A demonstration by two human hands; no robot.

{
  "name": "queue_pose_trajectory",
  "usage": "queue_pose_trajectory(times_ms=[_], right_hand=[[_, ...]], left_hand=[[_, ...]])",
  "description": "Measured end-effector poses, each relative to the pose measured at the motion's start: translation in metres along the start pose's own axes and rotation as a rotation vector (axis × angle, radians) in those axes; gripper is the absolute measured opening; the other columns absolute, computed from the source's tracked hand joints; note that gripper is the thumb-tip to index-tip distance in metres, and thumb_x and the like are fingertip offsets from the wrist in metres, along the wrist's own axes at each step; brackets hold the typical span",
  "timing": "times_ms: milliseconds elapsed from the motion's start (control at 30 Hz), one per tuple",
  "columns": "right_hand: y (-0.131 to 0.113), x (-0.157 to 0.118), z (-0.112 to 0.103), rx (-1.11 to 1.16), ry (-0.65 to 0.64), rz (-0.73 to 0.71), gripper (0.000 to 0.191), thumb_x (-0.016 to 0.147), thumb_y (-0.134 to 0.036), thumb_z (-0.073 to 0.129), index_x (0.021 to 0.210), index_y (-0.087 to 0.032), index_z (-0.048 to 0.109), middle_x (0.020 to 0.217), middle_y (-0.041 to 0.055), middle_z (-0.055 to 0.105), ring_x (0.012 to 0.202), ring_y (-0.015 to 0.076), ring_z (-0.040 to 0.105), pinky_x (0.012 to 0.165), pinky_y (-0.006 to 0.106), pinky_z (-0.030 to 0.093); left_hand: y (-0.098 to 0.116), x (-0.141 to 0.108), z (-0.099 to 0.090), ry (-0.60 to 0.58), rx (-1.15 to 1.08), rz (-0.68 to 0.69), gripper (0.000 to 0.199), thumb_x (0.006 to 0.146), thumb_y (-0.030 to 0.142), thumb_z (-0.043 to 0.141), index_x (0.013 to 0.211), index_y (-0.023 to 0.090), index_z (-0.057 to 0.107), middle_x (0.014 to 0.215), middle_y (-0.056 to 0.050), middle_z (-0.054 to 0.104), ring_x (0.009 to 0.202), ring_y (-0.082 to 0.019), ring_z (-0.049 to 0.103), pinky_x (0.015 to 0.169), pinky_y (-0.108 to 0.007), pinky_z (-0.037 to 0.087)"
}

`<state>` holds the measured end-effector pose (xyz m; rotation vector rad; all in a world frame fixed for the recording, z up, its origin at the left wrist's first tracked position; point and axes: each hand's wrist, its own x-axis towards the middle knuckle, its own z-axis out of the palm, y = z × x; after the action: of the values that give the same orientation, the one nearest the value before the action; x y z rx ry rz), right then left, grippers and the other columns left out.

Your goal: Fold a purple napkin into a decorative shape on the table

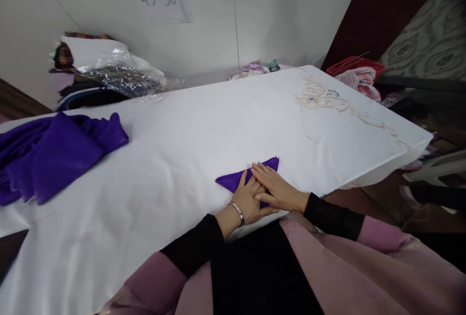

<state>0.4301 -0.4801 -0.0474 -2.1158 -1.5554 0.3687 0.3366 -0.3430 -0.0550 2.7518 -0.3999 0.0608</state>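
Observation:
A purple cloth folded into a triangle (228,180) lies on the white tablecloth (204,135) near the table's front edge. My left hand (249,201), with a silver bracelet at the wrist, rests flat on it with the fingers stretched out. Lying partly over the left fingers, my right hand (278,190) also presses on the cloth, its fingers straight. Both hands cover the middle of the triangle; its left and upper right points show. A larger heap of purple cloth (61,152) is bunched at the table's left end.
Folded fabrics under clear plastic (127,74) are piled behind the table at the left. Pale cloths (253,68) lie along the back edge. At the right stands a red basket (374,68) with striped cloth. Beige embroidery (338,104) decorates the tablecloth's right end.

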Motion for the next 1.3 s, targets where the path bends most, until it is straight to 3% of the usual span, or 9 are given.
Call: queue_pose_trajectory(times_ms=[133,300,400,533,733,900,1067,1300], right_hand=[[0.008,-0.002,0.001,-0.087,0.022,0.039,0.078,0.088,-0.060,0.036,0.147,-0.014,0.014,0.151,0.0152,0.018,0.140,0.0253,0.014,0.112,0.049,0.017],[0.011,-0.005,0.004,-0.200,0.027,0.037,0.078,0.086,-0.062,0.039,0.146,-0.015,0.021,0.151,0.0149,0.021,0.140,0.0287,0.015,0.112,0.052,0.016],[0.012,-0.005,0.006,-0.211,0.022,0.043,0.079,0.085,-0.063,0.039,0.146,-0.016,0.021,0.151,0.0135,0.020,0.140,0.0287,0.015,0.112,0.051,0.015],[0.013,-0.005,0.005,-0.183,0.023,0.053,0.077,0.086,-0.062,0.039,0.147,-0.019,0.018,0.152,0.0118,0.019,0.140,0.0283,0.015,0.112,0.051,0.015],[0.013,-0.007,-0.002,-0.125,0.009,0.059,0.073,0.089,-0.058,0.037,0.147,-0.019,0.018,0.152,0.0112,0.019,0.140,0.0262,0.016,0.113,0.050,0.015],[0.013,-0.008,-0.002,-0.109,0.042,0.100,0.068,0.090,-0.056,0.036,0.146,-0.020,0.023,0.151,0.0110,0.022,0.139,0.0263,0.018,0.112,0.050,0.017],[0.014,-0.008,0.000,-0.169,0.088,0.184,0.069,0.089,-0.058,0.037,0.145,-0.019,0.027,0.150,0.0126,0.025,0.139,0.0280,0.019,0.111,0.052,0.016],[0.016,-0.008,0.002,-0.220,0.095,0.207,0.070,0.088,-0.060,0.036,0.144,-0.018,0.029,0.150,0.0130,0.025,0.139,0.0294,0.018,0.110,0.054,0.014]], left_hand=[[-0.008,-0.012,-0.007,-0.019,0.006,-0.010,0.086,0.079,0.070,0.036,0.146,0.019,0.017,0.150,-0.011,0.027,0.140,-0.028,0.013,0.113,-0.053,0.007],[-0.039,-0.049,-0.017,0.057,0.099,-0.199,0.068,0.086,0.058,0.040,0.140,0.017,0.032,0.145,-0.012,0.036,0.137,-0.029,0.025,0.110,-0.057,0.015],[-0.060,-0.066,-0.023,0.217,0.037,-0.355,0.047,0.090,0.043,0.041,0.130,0.019,0.046,0.133,-0.012,0.052,0.128,-0.026,0.041,0.106,-0.051,0.029],[-0.076,-0.070,-0.030,0.413,-0.088,-0.388,0.027,0.086,0.034,0.050,0.106,0.021,0.061,0.111,-0.009,0.064,0.109,-0.022,0.056,0.096,-0.043,0.043],[-0.084,-0.056,-0.042,0.302,-0.195,-0.401,0.010,0.079,0.031,0.058,0.078,0.021,0.062,0.110,-0.006,0.061,0.108,-0.022,0.054,0.094,-0.044,0.042],[-0.087,-0.050,-0.049,0.273,-0.283,-0.389,0.019,0.078,0.034,0.058,0.065,0.021,0.055,0.108,-0.005,0.062,0.103,-0.021,0.055,0.091,-0.039,0.044],[-0.083,-0.046,-0.045,0.276,-0.208,-0.414,0.021,0.081,0.031,0.054,0.063,0.020,0.053,0.103,-0.005,0.063,0.112,-0.022,0.051,0.095,-0.042,0.041],[-0.081,-0.048,-0.040,0.224,-0.007,-0.416,0.027,0.088,0.035,0.047,0.068,0.020,0.057,0.116,-0.007,0.059,0.126,-0.028,0.040,0.099,-0.048,0.035]])
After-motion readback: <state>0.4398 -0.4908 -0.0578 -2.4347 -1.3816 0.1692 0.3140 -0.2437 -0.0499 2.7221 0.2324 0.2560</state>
